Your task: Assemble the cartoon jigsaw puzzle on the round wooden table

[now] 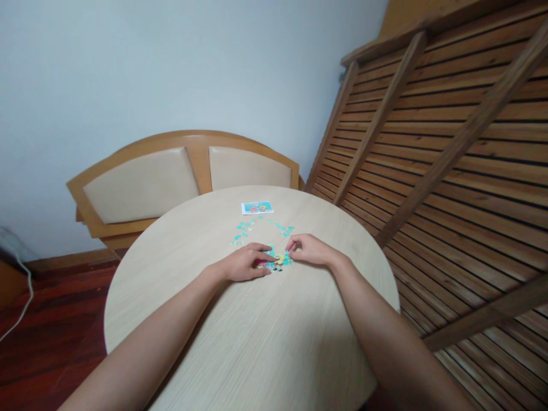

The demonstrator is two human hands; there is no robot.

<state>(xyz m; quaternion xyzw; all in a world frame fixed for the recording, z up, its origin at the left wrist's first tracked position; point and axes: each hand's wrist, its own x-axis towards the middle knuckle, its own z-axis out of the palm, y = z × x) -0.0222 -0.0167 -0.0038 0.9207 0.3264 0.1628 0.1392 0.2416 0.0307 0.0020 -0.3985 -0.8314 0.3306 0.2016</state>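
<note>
White wall (192,74) closes off the room well beyond the puzzle (279,260), with a padded board (257,166) in front of it and a slatted frame (428,171) leaning to the puzzle's right. Around the puzzle spreads a round, pale counter (299,331), whose bare stretch on the near side gives both forearms room to reach in.

Left hand (249,261) lies palm down over the puzzle's left part, fingers loosely spread across it, probably to keep the joined section from sliding. Right hand (309,249) is at the puzzle's right edge, thumb and forefinger drawn narrowly together; that grip would suit small, precise work, though I cannot tell whether a piece is pinched there or the fingertips merely touch the edge.

Loose pieces (244,226) form an arc beyond the puzzle, running from its far left round to its far right, apparently spread so that each can be seen and reached without crowding the work. Past that arc, farthest from the puzzle, lies a card (257,208) with its coloured picture face up, likely set there for looking at while both hands are busy.
</note>
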